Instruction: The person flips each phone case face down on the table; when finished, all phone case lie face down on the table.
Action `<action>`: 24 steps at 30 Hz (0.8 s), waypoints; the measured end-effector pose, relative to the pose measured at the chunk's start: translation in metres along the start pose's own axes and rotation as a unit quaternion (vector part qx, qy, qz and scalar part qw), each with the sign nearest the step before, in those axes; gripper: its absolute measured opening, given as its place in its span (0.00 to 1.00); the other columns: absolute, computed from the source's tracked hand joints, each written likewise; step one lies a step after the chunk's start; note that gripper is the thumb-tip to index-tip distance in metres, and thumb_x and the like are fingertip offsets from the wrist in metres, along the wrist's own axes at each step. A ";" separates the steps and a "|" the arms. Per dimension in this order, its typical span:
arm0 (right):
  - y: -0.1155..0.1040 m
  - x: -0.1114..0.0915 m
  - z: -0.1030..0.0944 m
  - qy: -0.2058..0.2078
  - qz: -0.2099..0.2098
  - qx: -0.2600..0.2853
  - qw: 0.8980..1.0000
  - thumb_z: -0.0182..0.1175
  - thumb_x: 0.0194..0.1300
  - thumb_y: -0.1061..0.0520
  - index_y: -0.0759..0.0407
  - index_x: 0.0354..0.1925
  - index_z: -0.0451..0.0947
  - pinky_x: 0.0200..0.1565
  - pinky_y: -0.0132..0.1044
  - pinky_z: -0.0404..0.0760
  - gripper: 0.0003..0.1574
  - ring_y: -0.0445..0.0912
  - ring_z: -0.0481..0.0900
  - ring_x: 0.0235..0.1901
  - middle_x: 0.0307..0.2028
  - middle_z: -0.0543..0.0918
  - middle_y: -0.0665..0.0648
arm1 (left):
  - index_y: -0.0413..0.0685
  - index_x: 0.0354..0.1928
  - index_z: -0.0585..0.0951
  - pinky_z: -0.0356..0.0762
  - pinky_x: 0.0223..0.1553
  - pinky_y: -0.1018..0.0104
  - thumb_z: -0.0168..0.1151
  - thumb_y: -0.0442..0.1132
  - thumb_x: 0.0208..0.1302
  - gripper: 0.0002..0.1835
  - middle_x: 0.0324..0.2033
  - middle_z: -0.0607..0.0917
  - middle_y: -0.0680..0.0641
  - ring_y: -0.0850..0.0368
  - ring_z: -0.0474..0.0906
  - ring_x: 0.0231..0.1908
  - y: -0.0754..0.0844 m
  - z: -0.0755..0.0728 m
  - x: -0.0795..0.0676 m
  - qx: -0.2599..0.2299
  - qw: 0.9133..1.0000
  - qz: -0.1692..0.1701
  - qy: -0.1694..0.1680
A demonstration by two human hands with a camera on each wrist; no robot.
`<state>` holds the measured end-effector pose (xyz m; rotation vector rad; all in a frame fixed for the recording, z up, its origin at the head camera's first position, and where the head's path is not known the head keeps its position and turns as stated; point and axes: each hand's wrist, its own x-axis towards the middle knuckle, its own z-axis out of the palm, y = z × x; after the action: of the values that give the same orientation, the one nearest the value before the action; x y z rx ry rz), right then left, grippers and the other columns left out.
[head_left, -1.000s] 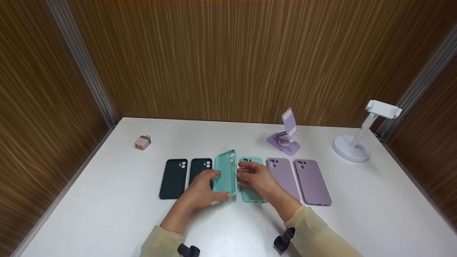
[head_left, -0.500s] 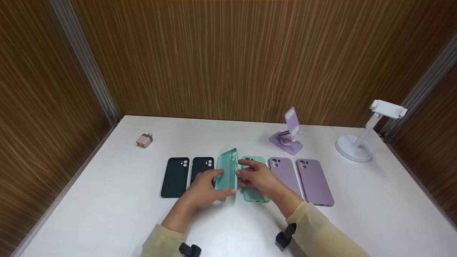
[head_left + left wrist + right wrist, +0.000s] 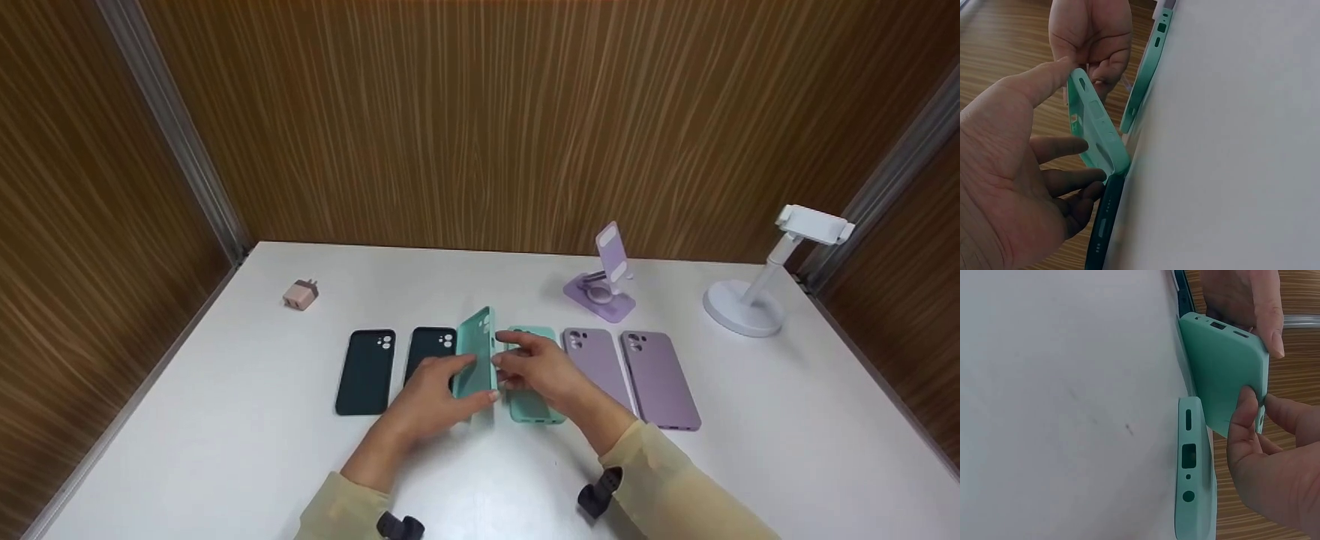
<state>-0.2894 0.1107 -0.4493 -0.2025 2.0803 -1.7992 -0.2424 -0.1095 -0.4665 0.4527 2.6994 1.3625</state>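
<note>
In the head view a mint green phone case stands steeply tilted on its left long edge, its hollow inside facing left. My left hand spans it from the left, thumb at the raised corner and fingers at the inside and lower edge. My right hand pinches the raised right edge; the right wrist view shows thumb and fingers on either side of that edge. Beneath the right hand a second mint phone case lies back up. A dark phone case, partly covered by my left hand, adjoins the tilted one.
Another dark phone case lies at the row's left end, and two purple phone cases, one light and one deeper, at the right. Behind stand a pink charger plug, a purple folding stand and a white phone stand.
The mint case has tipped further upright, its open side turning left. My left thumb has moved right along with its corner. The dark case beside it sits slightly further right.
</note>
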 end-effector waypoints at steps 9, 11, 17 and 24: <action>-0.001 -0.001 0.000 -0.011 -0.006 0.002 1.000 0.62 0.77 0.60 0.65 0.77 0.67 0.46 0.38 0.86 0.35 0.48 0.84 0.42 0.48 0.86 0.61 | 0.42 0.76 0.72 0.73 0.67 0.41 0.70 0.62 0.68 0.43 0.72 0.74 0.39 0.42 0.72 0.69 0.004 0.000 0.000 -0.023 1.000 0.016 0.009; 0.000 0.000 0.000 -0.015 -0.010 0.007 1.000 0.62 0.77 0.61 0.66 0.77 0.67 0.46 0.39 0.86 0.35 0.48 0.84 0.42 0.48 0.86 0.62 | 0.42 0.76 0.72 0.74 0.66 0.42 0.69 0.61 0.68 0.43 0.71 0.74 0.38 0.42 0.73 0.68 0.003 -0.001 0.000 -0.026 0.999 0.020 0.011; -0.001 0.001 0.002 -0.024 -0.016 0.014 1.000 0.62 0.76 0.61 0.66 0.76 0.67 0.48 0.39 0.86 0.35 0.47 0.86 0.43 0.49 0.87 0.62 | 0.43 0.77 0.71 0.75 0.65 0.41 0.70 0.61 0.68 0.44 0.71 0.74 0.37 0.39 0.73 0.69 0.003 -0.004 0.000 -0.042 0.999 0.014 0.009; -0.004 0.002 0.005 -0.026 -0.010 0.016 0.999 0.61 0.77 0.60 0.64 0.77 0.67 0.49 0.42 0.87 0.35 0.49 0.87 0.43 0.46 0.87 0.61 | 0.42 0.79 0.67 0.78 0.62 0.41 0.71 0.55 0.70 0.44 0.73 0.72 0.35 0.36 0.74 0.68 0.003 -0.009 0.000 -0.085 0.996 0.003 0.000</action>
<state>-0.2898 0.1047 -0.4460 -0.2610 2.0195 -1.8177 -0.2439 -0.1147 -0.4587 0.4444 2.5549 1.5754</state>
